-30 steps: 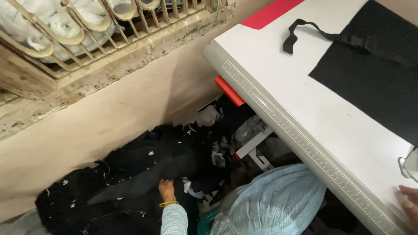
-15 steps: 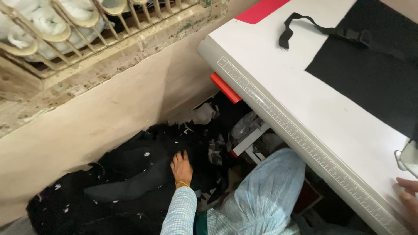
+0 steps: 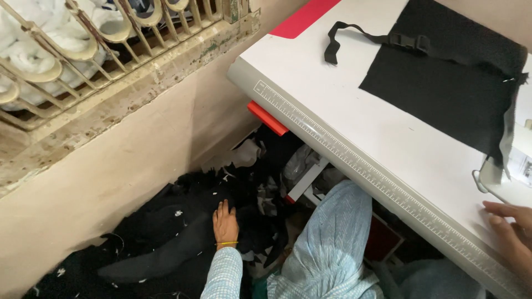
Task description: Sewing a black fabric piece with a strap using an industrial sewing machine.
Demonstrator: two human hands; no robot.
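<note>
Reaching down, left hand [image 3: 225,223] spread flat on one pile of black scraps [image 3: 166,243], right hand [image 3: 512,232] fingers loosely open on one white table [image 3: 354,105], one black cloth [image 3: 449,77] and one strap [image 3: 354,36] far right.

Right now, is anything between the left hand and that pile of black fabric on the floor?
Nothing visible is. The left hand already lies flat on the black fabric pile beside the wall, fingers spread, touching it directly. The white table edge is off to its right, not over it. The right hand rests on that table.
</note>
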